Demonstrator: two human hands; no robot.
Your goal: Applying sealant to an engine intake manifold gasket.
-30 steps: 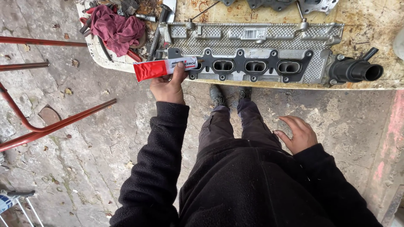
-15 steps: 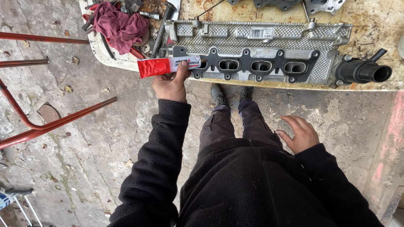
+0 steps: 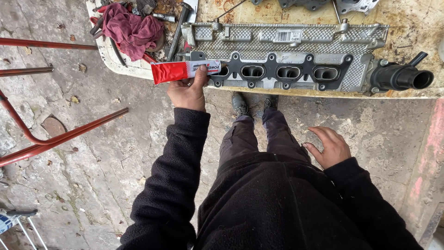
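Observation:
My left hand [image 3: 188, 91] grips a red and white tube [image 3: 185, 71] and holds it level against the left end of a grey metal intake manifold [image 3: 286, 55]. The manifold lies along the front edge of a worn table [image 3: 416, 18], its black gasket [image 3: 286, 71] with oval ports facing me. A black plastic pipe [image 3: 400, 77] sticks out of its right end. My right hand [image 3: 329, 146] hangs free beside my leg, fingers spread, holding nothing. My black trousers and boots [image 3: 252, 104] stand below the table edge.
A dark red rag [image 3: 132, 30] and several hand tools lie in a white tray [image 3: 113, 60] at the table's left. Red metal tubes [image 3: 55, 136] of a frame cross the stone floor at left. Another metal part [image 3: 333, 4] lies at the table's far edge.
The view has shifted slightly. My left hand keeps the tube at the manifold's left end. My right hand has stayed beside my leg.

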